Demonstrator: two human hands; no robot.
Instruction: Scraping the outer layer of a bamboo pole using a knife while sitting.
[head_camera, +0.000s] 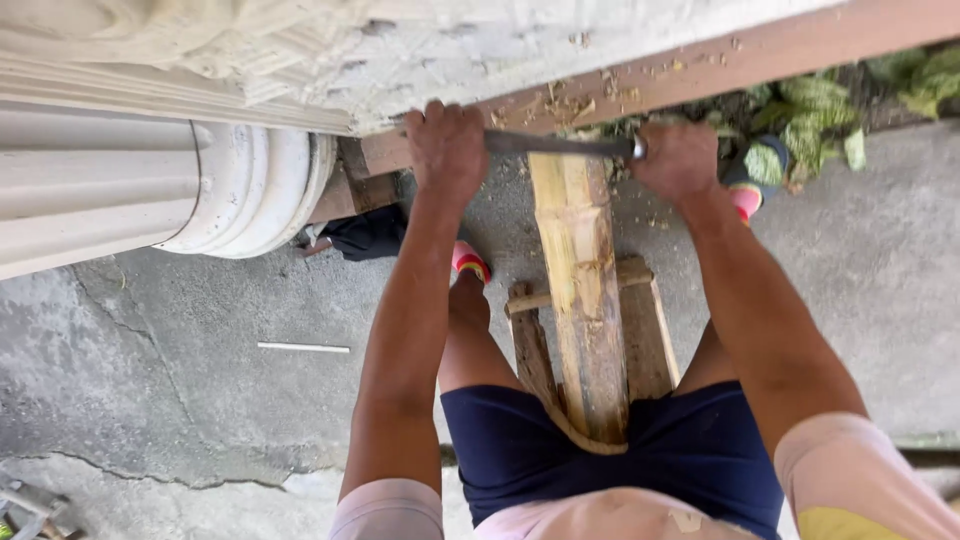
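A long pale bamboo slat (582, 270) runs away from me between my knees, resting on a small wooden stool (640, 345). Across its far end lies a dark metal blade (560, 145), held level like a drawknife. My left hand (446, 145) grips the blade's left end, and my right hand (678, 160) grips its handle on the right. The slat's far tip meets a brown wooden beam (780, 50) strewn with shavings.
A white fluted column base (250, 190) stands at the left on cracked concrete floor (180, 380). A thin white stick (303, 348) lies on the concrete. Green leafy plants (815, 115) grow at the upper right. My feet wear pink sandals (470, 262).
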